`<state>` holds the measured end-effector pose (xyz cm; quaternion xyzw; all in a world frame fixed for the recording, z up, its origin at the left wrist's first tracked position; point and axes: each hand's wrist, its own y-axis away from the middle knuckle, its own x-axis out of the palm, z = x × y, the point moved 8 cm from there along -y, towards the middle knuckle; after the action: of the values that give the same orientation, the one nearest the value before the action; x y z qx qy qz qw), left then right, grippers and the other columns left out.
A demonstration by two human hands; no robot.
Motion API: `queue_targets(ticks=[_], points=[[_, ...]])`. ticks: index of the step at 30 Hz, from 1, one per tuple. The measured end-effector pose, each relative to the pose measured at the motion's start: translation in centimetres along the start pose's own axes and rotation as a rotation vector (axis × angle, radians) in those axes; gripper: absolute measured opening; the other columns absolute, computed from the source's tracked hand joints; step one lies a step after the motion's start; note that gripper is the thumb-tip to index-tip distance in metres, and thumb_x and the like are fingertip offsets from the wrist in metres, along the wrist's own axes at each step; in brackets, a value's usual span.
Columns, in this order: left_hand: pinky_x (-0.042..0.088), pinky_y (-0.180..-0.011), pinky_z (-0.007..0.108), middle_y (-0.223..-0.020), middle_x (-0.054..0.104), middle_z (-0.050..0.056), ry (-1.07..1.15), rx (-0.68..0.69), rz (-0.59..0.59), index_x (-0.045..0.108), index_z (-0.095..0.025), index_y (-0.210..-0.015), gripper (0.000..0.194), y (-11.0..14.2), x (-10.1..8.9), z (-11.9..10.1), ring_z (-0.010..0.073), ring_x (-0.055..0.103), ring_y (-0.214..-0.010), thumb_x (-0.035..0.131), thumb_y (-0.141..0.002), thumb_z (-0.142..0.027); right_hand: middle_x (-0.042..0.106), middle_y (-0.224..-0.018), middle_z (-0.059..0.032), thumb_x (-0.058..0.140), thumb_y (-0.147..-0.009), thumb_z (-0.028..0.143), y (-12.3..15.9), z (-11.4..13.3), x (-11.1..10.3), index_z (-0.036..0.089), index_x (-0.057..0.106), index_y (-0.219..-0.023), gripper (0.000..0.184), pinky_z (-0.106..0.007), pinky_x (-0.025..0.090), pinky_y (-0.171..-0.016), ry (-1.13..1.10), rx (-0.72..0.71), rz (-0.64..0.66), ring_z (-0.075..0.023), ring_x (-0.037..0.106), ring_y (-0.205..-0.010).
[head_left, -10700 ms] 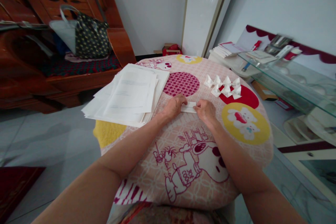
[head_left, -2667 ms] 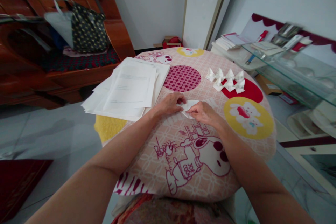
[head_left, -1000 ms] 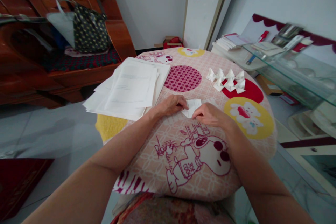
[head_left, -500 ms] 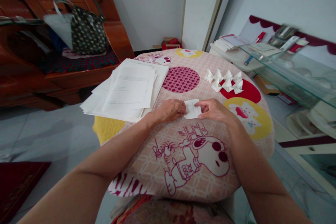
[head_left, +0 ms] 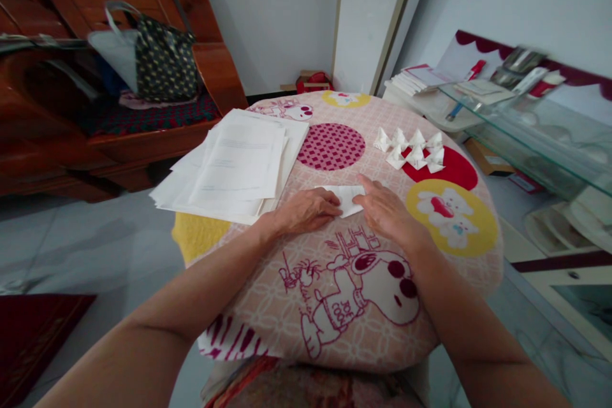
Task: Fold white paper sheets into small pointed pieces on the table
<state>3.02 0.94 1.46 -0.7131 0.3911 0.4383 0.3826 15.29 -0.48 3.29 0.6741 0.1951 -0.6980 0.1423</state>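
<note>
A small piece of folded white paper [head_left: 348, 197] lies on the cloth-covered round table [head_left: 315, 252], between my two hands. My left hand [head_left: 310, 209] rests over its left part, curled fingers pressing the paper down. On the right edge, my right hand [head_left: 382, 207] grips it with thumb and index finger, the other fingers partly hidden beneath the hand. Beyond my right hand stand several small folded paper pieces with pointed tips [head_left: 415, 153], arranged in two rows. To the left, a stack of printed white sheets [head_left: 239, 162] lies loosely fanned.
A glass shelf [head_left: 530, 131] with papers, pens and metal containers stands close at the right. At the left is a wooden bench [head_left: 220, 76] bearing a dark patterned bag [head_left: 165, 60]. A red item in a carton [head_left: 313, 81] sits behind the table.
The paper between my hands now looks wider and lower, with an edge reaching left over my left fingers. My right hand has turned, its index finger now pointing further forward.
</note>
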Motion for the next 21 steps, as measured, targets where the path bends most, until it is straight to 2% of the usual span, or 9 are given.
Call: queue_targets(ticks=[5,9,12,16,21], points=[[0.056,-0.092,0.036,-0.122,0.072,0.01,-0.038,0.005,-0.014,0.076,-0.025,-0.12,0.032,0.2,0.4,-0.2,0.0233,0.069,-0.108,0.062,-0.093,-0.017,0.073,-0.098,-0.0089,0.058,-0.084,0.003,-0.2,-1.5,0.3,0.021,0.073,-0.078,0.024,-0.038,0.051,-0.089,-0.277,-0.119,-0.002,-0.024,0.065,-0.097],[0.056,-0.09,0.035,-0.122,0.071,0.009,-0.049,0.003,-0.001,0.075,-0.025,-0.121,0.031,0.2,0.5,-0.2,0.0235,0.069,-0.107,0.062,-0.094,-0.019,0.074,-0.089,-0.0051,0.061,-0.085,0.008,-0.7,-2.8,0.5,0.022,0.075,-0.078,0.021,-0.034,0.05,-0.081,-0.5,-0.145,-0.031,-0.0208,0.067,-0.088],[0.055,-0.09,0.036,-0.121,0.071,0.009,-0.043,0.02,0.021,0.075,-0.026,-0.122,0.032,0.2,0.5,-0.3,0.0237,0.068,-0.107,0.062,-0.094,-0.018,0.073,-0.083,-0.0035,0.065,-0.085,0.013,-1.3,-3.5,0.8,0.02,0.076,-0.078,0.015,-0.031,0.048,-0.074,-0.643,-0.102,-0.034,-0.0178,0.066,-0.079],[0.055,-0.091,0.036,-0.12,0.072,0.009,-0.033,0.041,0.025,0.075,-0.027,-0.122,0.034,0.2,0.1,-0.6,0.0235,0.069,-0.107,0.062,-0.093,-0.016,0.067,-0.072,-0.001,0.064,-0.087,0.016,-2.3,-3.6,1.2,0.018,0.074,-0.072,0.018,-0.03,0.044,-0.067,-0.683,-0.026,-0.067,-0.0153,0.059,-0.067],[0.056,-0.091,0.035,-0.119,0.074,0.009,0.045,0.032,-0.002,0.077,-0.022,-0.116,0.03,0.3,-0.4,-0.5,0.0226,0.07,-0.106,0.061,-0.092,-0.014,0.07,-0.082,-0.0049,0.068,-0.085,0.014,-3.4,-2.8,1.6,0.019,0.073,-0.072,0.015,-0.033,0.048,-0.078,-0.653,-0.045,-0.209,-0.0197,0.064,-0.081]])
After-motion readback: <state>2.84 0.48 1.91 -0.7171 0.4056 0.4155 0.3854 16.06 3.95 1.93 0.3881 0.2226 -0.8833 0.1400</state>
